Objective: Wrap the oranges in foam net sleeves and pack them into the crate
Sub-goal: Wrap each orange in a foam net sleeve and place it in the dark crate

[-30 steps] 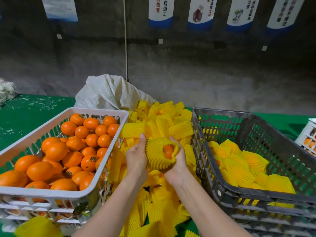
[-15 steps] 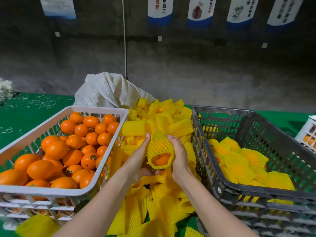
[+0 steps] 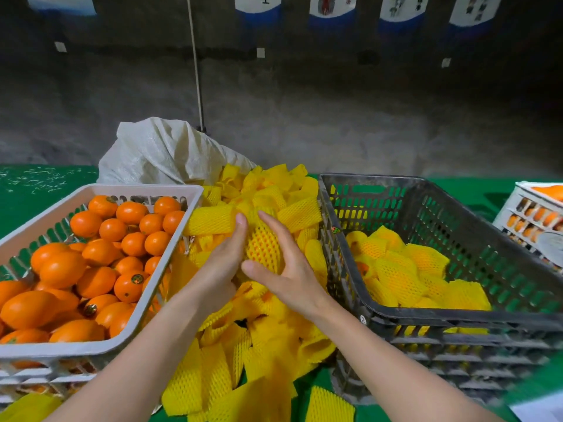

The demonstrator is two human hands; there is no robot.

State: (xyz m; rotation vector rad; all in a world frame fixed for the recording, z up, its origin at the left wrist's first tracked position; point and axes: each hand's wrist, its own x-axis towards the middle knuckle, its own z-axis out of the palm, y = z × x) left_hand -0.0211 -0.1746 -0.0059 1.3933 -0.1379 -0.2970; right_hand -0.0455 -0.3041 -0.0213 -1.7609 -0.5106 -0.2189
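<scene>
Crate [image 3: 365, 178]: dark grey, slotted lattice walls.
Inside crate, wrapped oranges [image 3: 399, 275]: yellow diamond mesh, with orange faintly visible through it.
Left of crate, foam net sleeves [image 3: 274, 345]: same yellow mesh.
Sleeved orange [image 3: 265, 248], also left of crate: yellow mesh with orange dots in the openings.
Further left, basket [image 3: 137, 187]: pale grey-white.
In basket, loose oranges [image 3: 100, 254]: bright orange, some with small dark round stickers, possibly green-edged.
Under crate, table cover [image 3: 45, 184]: green, white flecks.

white woven sack [image 3: 158, 153] crumpled on green tablecloth [image 3: 39, 190] | thin cord [image 3: 196, 71] down grey wall [image 3: 335, 117] | posters [image 3: 332, 10] above
</scene>
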